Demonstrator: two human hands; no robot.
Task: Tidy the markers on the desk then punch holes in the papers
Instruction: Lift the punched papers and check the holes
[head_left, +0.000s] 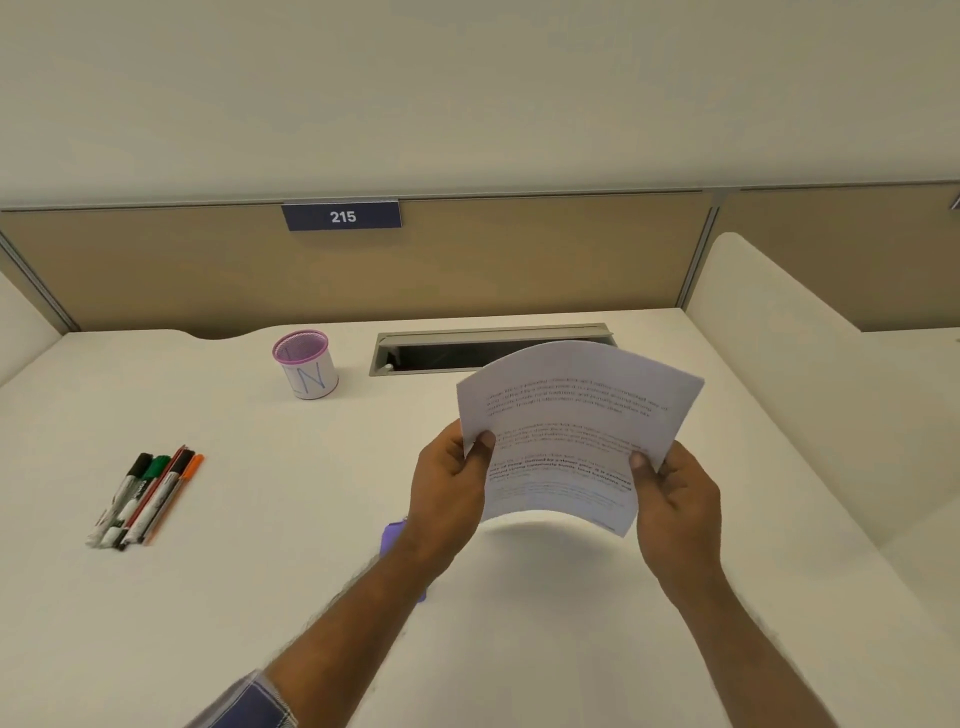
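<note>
Printed white papers (571, 415) are held up above the desk, bowed upward in the middle. My left hand (449, 486) grips their left edge with the thumb on top. My right hand (675, 504) grips the lower right edge the same way. Several markers (148, 493) lie side by side on the left of the desk, with black, green, red and orange caps. A purple object (392, 538), mostly hidden under my left forearm, lies on the desk.
A pink mesh cup with a white label (306, 371) stands at the back of the white desk (260, 597). A grey cable slot (441, 353) is open behind the papers. Beige partition panels wall in the back and right sides.
</note>
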